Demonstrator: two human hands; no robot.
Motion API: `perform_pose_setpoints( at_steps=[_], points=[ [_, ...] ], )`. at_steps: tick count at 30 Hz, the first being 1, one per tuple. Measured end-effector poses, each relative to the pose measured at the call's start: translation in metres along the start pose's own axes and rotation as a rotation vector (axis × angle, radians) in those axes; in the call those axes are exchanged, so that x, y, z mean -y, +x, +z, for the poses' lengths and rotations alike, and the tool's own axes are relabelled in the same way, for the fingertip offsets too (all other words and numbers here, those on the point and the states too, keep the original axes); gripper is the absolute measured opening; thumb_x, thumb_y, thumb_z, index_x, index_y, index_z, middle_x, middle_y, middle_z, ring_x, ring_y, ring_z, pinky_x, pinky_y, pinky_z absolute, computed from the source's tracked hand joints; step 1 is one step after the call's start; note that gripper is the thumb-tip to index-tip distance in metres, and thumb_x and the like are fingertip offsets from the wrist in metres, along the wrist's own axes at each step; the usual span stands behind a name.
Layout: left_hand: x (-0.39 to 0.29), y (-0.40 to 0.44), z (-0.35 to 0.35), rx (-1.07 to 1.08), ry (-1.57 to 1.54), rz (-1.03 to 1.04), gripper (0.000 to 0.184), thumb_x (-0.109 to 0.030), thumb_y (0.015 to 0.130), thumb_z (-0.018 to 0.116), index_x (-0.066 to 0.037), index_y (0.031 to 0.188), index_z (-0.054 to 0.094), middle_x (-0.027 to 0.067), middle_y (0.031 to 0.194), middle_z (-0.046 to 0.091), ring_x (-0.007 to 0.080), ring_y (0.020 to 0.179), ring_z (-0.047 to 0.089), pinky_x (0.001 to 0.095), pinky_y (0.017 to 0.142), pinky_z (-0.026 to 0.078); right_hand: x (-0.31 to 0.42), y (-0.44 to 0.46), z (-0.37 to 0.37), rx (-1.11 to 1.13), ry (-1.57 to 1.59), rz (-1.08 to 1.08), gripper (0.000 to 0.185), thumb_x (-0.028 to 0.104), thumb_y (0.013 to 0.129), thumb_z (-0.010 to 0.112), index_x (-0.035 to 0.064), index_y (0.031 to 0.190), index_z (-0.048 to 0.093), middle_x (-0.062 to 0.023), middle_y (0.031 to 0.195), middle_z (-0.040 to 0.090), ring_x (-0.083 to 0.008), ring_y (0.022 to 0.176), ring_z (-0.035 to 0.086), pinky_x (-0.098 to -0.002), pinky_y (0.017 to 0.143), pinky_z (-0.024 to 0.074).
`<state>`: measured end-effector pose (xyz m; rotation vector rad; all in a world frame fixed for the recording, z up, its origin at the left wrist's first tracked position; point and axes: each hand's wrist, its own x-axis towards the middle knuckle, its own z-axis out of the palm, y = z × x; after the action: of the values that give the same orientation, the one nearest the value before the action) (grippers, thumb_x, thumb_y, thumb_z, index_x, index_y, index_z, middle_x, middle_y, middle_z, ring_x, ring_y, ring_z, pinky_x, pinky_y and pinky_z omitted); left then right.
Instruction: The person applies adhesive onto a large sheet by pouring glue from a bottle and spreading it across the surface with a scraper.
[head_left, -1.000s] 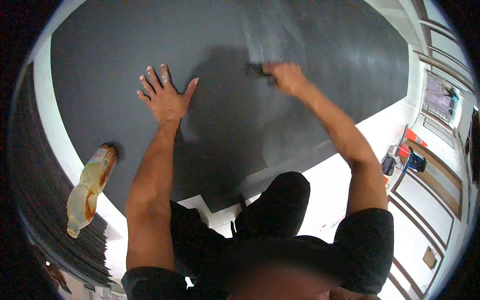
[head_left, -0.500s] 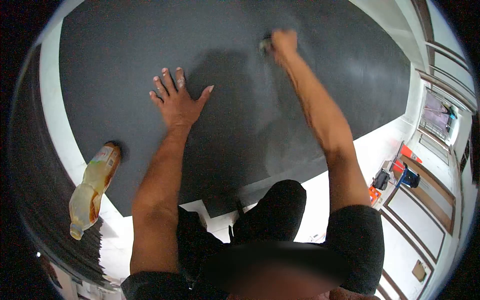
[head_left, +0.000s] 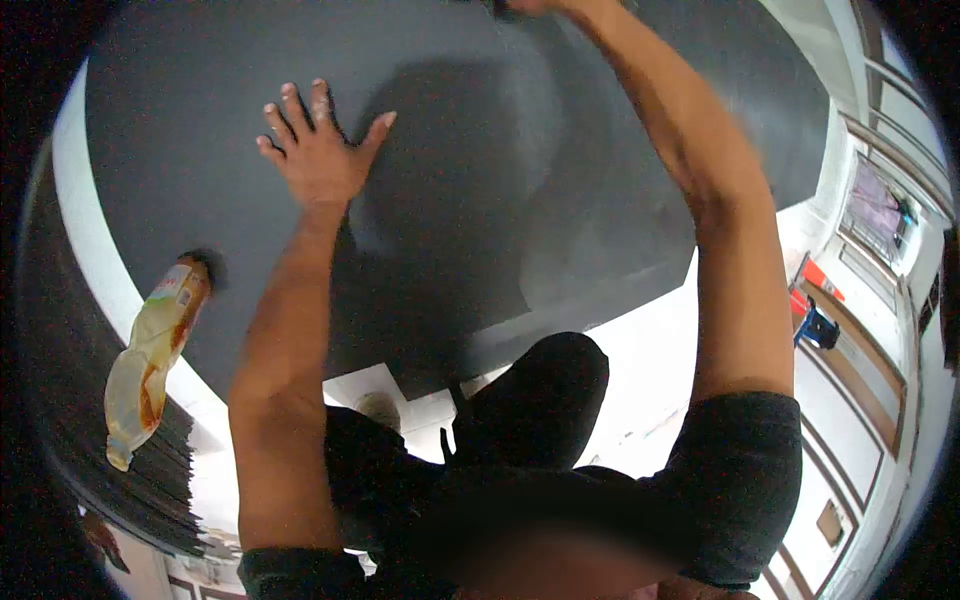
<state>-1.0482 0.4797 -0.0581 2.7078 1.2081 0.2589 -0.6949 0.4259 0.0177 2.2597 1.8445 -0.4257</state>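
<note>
Moved farther up since the earlier frame w/ the right hand (head_left: 538, 5), now cut by the top edge of view. Seen beside its fingers: a small dark tool (head_left: 500, 8), also cut off; can't tell how far closed the hand is, nor how firm any hold. Reaching there w/ arm extended over the large dark panel (head_left: 440, 210), approx. past mid-width.

Kept in abt the same spot on the panel w/ the left hand (head_left: 320, 160): laid palm down, open, fingers spread, thumb out to the side, holding nothing. Leaning in over the near edge w/ black sleeves on both arms & a black-clad knee (head_left: 560, 375) bent below that edge.

On the panel, covering most of the view: pale streaks & a lighter patch toward the near R side, plus a broad shadow btwn the hands.

To the L of the left arm, near the panel's L edge: a clear plastic bottle (head_left: 158, 335) w/ label, brown-orange stain & dark base end over the panel, neck pointing down-L in view. Beyond it, lower L: dark ridged material (head_left: 150, 500).

Off to the R: white floor (head_left: 640, 400), an orange-red item (head_left: 824, 282) & a blue item (head_left: 822, 328) close together, too small to ID.
</note>
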Motion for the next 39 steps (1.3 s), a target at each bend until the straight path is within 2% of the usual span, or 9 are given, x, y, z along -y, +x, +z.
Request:
perform_pose_setpoints(
  at_steps=[2,4,6,17,23,25,32,37,39],
  points=[
    [0.005,-0.005,0.004,-0.041,0.018,0.009,0.101,-0.084,0.077,0.060,-0.017,0.151,0.046,0.0228,0.159,0.036,0.0509,0.146,0.029,0.0728,0.112,0.022,0.016,-0.060,0.023,-0.052,0.018,-0.148,0.028,0.025,0.097,0.056,0.0038,0.109,0.070,-0.0207,0.100,0.072,-0.0374,0.086,0.071,-0.0497,0.081,0.0548],
    [0.007,-0.005,0.007,-0.068,0.024,0.038,0.101,-0.085,0.078,0.057,-0.015,0.150,0.046,0.0234,0.158,0.036,0.0512,0.146,0.029,0.0730,0.112,0.022,0.053,-0.125,0.031,0.201,0.077,0.027,0.040,0.008,0.082,0.066,0.0083,0.122,0.066,-0.0140,0.115,0.071,-0.0365,0.108,0.068,-0.0495,0.081,0.0590],
    [0.009,-0.009,0.008,-0.092,0.029,0.075,0.102,-0.086,0.079,0.055,-0.014,0.150,0.047,0.0240,0.158,0.036,0.0515,0.145,0.029,0.0731,0.112,0.021,0.076,-0.186,0.061,0.291,0.094,0.106,0.053,0.006,0.078,0.067,0.0208,0.130,0.066,-0.0051,0.126,0.068,-0.0371,0.110,0.066,-0.0496,0.090,0.0565],
    [0.020,-0.019,0.028,-0.132,0.063,0.093,0.111,-0.093,0.078,0.044,-0.015,0.157,0.037,0.0225,0.164,0.027,0.0482,0.151,0.019,0.0668,0.119,0.014,0.269,-0.433,0.160,0.222,0.275,0.293,0.056,0.003,0.077,0.067,0.0183,0.131,0.062,-0.0048,0.136,0.060,-0.0346,0.119,0.061,-0.0475,0.089,0.0584],
    [0.061,-0.065,0.031,0.090,-0.033,0.231,0.116,-0.090,0.078,0.051,-0.017,0.163,0.021,0.0185,0.169,0.014,0.0447,0.155,0.006,0.0635,0.122,0.008,0.289,-0.472,0.166,0.133,0.296,0.348,0.056,0.003,0.078,0.065,0.0178,0.132,0.063,-0.0087,0.132,0.065,-0.0352,0.114,0.066,-0.0483,0.089,0.0580],
    [0.066,-0.105,0.001,0.264,0.047,0.341,0.119,-0.086,0.076,0.059,-0.019,0.164,0.014,0.0158,0.170,0.010,0.0429,0.155,0.005,0.0622,0.123,0.008,0.262,-0.465,0.156,0.273,0.316,0.492,0.054,0.003,0.081,0.060,0.0175,0.133,0.063,-0.0125,0.125,0.069,-0.0368,0.108,0.068,-0.0511,0.090,0.0565],
    [0.053,-0.165,-0.060,0.649,0.222,0.461,0.130,-0.079,0.064,0.077,-0.037,0.163,0.004,0.0116,0.171,-0.002,0.0403,0.156,-0.003,0.0648,0.123,0.009,0.174,-0.413,0.138,-0.050,0.227,0.645,0.056,0.005,0.084,0.061,0.0184,0.138,0.059,-0.0158,0.123,0.068,-0.0400,0.109,0.067,-0.0522,0.091,0.0557],
    [0.034,-0.168,-0.055,0.725,0.273,0.398,0.142,-0.081,0.055,0.080,-0.037,0.163,0.000,0.0137,0.171,-0.005,0.0433,0.155,-0.006,0.0686,0.121,0.007,0.272,-0.446,0.215,-0.159,0.135,0.422,0.056,0.006,0.084,0.063,0.0179,0.139,0.057,-0.0159,0.130,0.064,-0.0419,0.113,0.065,-0.0508,0.093,0.0559],
    [0.037,-0.170,-0.060,0.750,0.277,0.399,0.143,-0.084,0.055,0.078,-0.036,0.163,-0.002,0.0152,0.170,-0.008,0.0457,0.154,-0.008,0.0698,0.120,0.006,0.284,-0.469,0.198,-0.036,0.303,0.429,0.050,0.006,0.085,0.062,0.0159,0.134,0.061,-0.0175,0.120,0.068,-0.0425,0.108,0.067,-0.0520,0.092,0.0557]
  ],
)
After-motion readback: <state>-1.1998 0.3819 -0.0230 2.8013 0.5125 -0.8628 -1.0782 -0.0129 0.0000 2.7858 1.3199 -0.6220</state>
